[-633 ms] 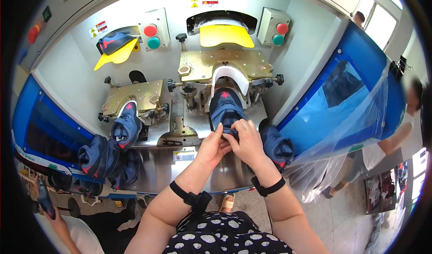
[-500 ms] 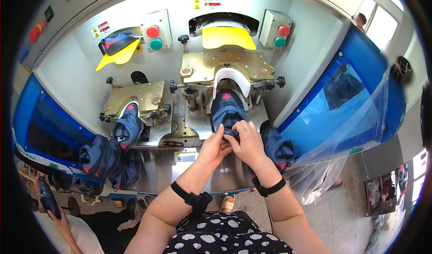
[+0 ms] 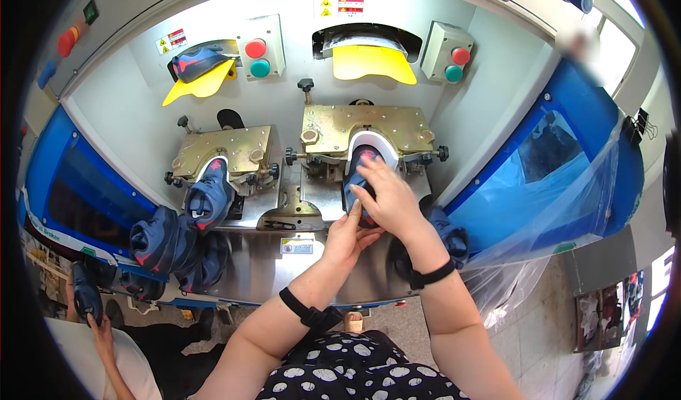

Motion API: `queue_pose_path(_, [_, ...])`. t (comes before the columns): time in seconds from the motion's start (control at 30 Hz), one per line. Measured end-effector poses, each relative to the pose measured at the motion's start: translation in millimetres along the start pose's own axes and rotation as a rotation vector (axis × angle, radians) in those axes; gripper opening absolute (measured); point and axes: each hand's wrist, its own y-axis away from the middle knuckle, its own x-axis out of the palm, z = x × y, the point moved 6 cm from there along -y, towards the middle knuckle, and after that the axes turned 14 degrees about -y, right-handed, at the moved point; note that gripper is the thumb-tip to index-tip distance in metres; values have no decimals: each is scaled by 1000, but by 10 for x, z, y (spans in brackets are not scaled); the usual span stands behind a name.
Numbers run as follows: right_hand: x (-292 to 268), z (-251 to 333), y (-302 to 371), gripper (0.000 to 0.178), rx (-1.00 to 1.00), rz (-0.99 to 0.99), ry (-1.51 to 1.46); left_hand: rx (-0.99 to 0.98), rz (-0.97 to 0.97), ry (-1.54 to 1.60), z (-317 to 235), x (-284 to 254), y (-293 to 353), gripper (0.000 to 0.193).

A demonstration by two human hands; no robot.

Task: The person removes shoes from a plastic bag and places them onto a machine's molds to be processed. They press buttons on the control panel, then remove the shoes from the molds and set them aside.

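A dark blue shoe [image 3: 363, 154] with a red mark on its toe lies in the right-hand station, its toe inside a white U-shaped pad [image 3: 390, 145] under a brass-coloured metal plate [image 3: 333, 122]. My left hand [image 3: 345, 242] grips the near end of this shoe, thumb along its side and fingers beneath. Over the top of the shoe lies my right hand [image 3: 390, 200], its fingers stretched toward the toe and apart. The hands hide much of the shoe's middle. In the left-hand station, another blue shoe [image 3: 209, 196] sits with its toe under a similar plate [image 3: 227, 148].
Several blue shoes [image 3: 157, 240] crowd the ledge at left, and one more [image 3: 448, 237] stands right of my arm. Red and green buttons [image 3: 257, 48] and yellow flaps [image 3: 369, 63] are on the back wall. Plastic sheeting [image 3: 546, 208] hangs at right. A person [image 3: 103, 340] holds a shoe at lower left.
The shoe has moved forward, deeper into the white pad. My right hand has gone from its near end to its top, fingers now spread. My left hand stays at the near end.
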Motion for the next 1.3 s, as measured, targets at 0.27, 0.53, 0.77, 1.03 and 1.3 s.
queue_pose_path(0.27, [200, -140, -35, 41, 137, 174, -14, -36, -113, -54, 64, -103, 42, 57])
queue_pose_path(0.53, [206, -155, 46, 38, 89, 145, 0, -53, -130, -234, 194, -222, 48, 54])
queue_pose_path(0.77, [292, -87, 116, 38, 20, 84, -20, -57, -88, -283, 290, -362, 40, 59])
queue_pose_path(1.03, [166, 98, 250, 47, -62, 7, 88, -6, -52, -331, 387, -471, -256, 63])
queue_pose_path(1.3, [-1988, 1076, 2040, 15, -258, -790, 348, -77, 27, -462, 226, -384, -250, 72])
